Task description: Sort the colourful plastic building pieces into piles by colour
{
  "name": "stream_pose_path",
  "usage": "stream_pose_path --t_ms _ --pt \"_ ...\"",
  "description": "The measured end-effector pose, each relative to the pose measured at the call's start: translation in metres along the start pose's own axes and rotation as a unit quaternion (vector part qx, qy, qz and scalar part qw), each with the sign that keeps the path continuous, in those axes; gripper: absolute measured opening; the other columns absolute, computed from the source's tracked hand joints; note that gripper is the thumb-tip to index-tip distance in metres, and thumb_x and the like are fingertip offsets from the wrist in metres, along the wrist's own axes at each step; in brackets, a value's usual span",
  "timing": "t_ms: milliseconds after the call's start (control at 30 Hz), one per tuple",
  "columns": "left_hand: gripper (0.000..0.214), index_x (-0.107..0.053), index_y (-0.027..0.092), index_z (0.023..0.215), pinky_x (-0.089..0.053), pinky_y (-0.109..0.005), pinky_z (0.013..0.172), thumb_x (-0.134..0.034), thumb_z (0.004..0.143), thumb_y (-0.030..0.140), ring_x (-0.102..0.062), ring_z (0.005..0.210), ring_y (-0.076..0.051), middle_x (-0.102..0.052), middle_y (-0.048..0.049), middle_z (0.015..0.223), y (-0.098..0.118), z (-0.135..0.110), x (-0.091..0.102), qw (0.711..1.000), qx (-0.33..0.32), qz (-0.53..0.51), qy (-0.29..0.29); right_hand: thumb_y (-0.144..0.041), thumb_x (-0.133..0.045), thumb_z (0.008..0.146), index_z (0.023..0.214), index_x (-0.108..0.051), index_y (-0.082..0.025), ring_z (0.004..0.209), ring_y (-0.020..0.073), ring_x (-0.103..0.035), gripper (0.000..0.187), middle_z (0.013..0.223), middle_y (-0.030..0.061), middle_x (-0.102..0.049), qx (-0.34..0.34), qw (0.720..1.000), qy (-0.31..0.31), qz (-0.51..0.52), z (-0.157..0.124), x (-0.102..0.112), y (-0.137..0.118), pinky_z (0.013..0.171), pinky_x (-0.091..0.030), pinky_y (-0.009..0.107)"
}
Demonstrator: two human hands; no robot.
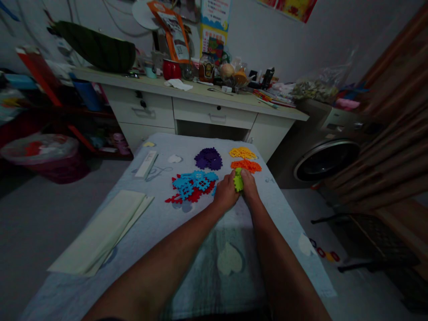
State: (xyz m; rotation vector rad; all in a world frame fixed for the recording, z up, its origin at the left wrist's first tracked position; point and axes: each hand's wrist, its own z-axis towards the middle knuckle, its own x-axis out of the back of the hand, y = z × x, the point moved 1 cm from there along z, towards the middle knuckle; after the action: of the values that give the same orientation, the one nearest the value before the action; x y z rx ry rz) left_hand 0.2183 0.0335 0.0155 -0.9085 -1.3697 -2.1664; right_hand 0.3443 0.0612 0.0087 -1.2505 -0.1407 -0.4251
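Between my two hands is a lime-green interlocking plastic piece, held just above the cloth. My left hand grips it from the left, and my right hand from the right, fingers closed; the fingertips are partly hidden. Right behind my hands lies a pile of orange pieces, with yellow pieces beyond it. Purple pieces form a round heap to the left of these. Nearer my left hand, light-blue pieces with window shapes lie mixed with red pieces.
The table's cloth is pale with heart prints. Folded cream sheets and a long white box lie on its left. Behind stands a cluttered white desk, with a washing machine to the right and a bin left.
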Motion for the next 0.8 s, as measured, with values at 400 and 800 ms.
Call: stream_pose_path --t_ms 400,800 --pt "0.086 -0.031 0.017 0.149 -0.042 -0.05 0.109 -0.055 0.066 0.007 -0.049 0.129 -0.032 -0.051 -0.0163 0.138 -0.071 -0.03 0.117 0.994 -0.036 0.066 0.083 -0.034 -0.055 0.083 0.115 -0.061 -0.024 0.115 0.0229 -0.057 0.035 0.121 0.0046 -0.064 0.056 0.988 -0.119 0.078 -0.014 -0.059 -0.062 0.101 -0.045 0.038" --pt "0.062 -0.044 0.019 0.14 -0.031 -0.056 0.113 -0.056 0.083 0.04 -0.041 0.135 -0.034 -0.045 -0.0162 0.145 -0.096 -0.072 0.118 0.986 0.018 0.075 0.147 -0.047 -0.059 0.078 0.12 -0.064 -0.016 0.124 0.0317 -0.05 0.053 0.129 0.0178 -0.058 -0.14 0.938 0.14 -0.286 0.079 0.02 0.003 0.107 -0.036 0.045"
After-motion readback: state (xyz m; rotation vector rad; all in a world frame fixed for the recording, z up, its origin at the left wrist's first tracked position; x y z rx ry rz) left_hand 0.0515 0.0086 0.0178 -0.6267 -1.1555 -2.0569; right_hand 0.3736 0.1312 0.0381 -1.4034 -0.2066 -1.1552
